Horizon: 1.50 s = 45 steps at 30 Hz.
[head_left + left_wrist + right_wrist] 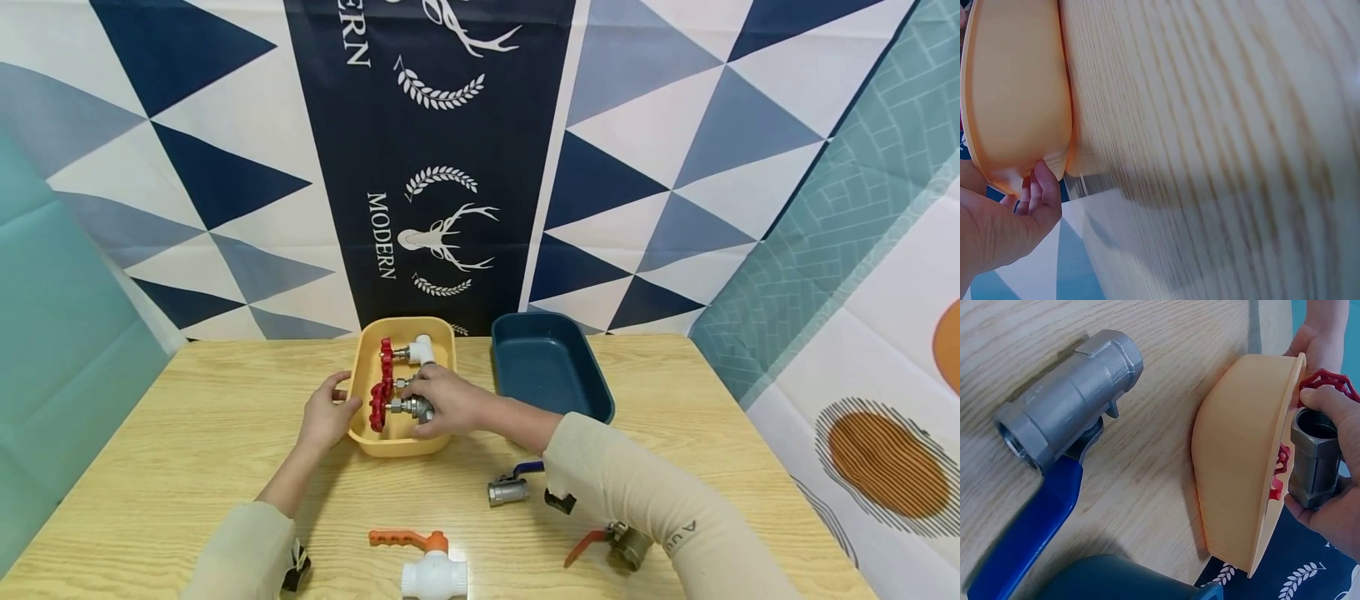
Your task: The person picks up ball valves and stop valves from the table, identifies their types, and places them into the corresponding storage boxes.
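Observation:
My right hand (452,402) grips a metal gate valve (1314,456) with a red handwheel (378,407), holding it over the yellow tray (423,448). Inside that tray lie more valves with red handwheels, among them a white-bodied valve (422,350) at the back; the right hand partly covers another. At the tray's left side, my left hand (327,414) holds the rim. Its fingers touch the outer wall in the left wrist view, with the thumb at the edge. Nearest the right forearm is a steel ball valve (1072,394) with a blue lever, lying on the table.
A dark blue tray (551,375) stands right of the yellow one. On the wooden table (225,433) lie a white ball valve (435,577) with an orange lever, at the front, and a brass-coloured valve (628,550) with a red lever, partly behind the right sleeve. A patterned cloth hangs behind.

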{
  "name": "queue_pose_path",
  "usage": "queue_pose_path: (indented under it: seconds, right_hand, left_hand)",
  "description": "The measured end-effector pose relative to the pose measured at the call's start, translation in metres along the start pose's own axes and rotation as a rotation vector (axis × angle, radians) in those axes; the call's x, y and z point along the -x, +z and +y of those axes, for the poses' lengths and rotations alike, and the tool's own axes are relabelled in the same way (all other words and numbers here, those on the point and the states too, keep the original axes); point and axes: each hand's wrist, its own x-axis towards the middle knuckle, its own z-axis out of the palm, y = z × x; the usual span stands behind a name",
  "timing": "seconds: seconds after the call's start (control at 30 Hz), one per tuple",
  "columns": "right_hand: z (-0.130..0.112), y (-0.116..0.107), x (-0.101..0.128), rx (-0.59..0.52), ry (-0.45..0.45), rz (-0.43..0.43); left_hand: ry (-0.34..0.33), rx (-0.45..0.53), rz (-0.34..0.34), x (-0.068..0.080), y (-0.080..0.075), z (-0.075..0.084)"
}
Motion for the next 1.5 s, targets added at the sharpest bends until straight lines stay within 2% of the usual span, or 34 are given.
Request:
queue_pose_path:
  seconds: [0.33, 1.1, 1.5]
  right_hand:
    - [0.001, 0.004, -0.002, -0.006, 0.042, -0.019]
    - [0.007, 0.013, -0.01, 0.017, 0.018, -0.002]
    - [0.009, 0.017, -0.015, 0.012, 0.036, -0.031]
  left_hand:
    - [-0.008, 0.01, -0.003, 0.0, 0.001, 0.002]
    - [-0.023, 0.015, 0.01, 0.0, 0.003, 0.001]
    - [-0.014, 0.022, 0.018, -0.001, 0.002, -0.001]
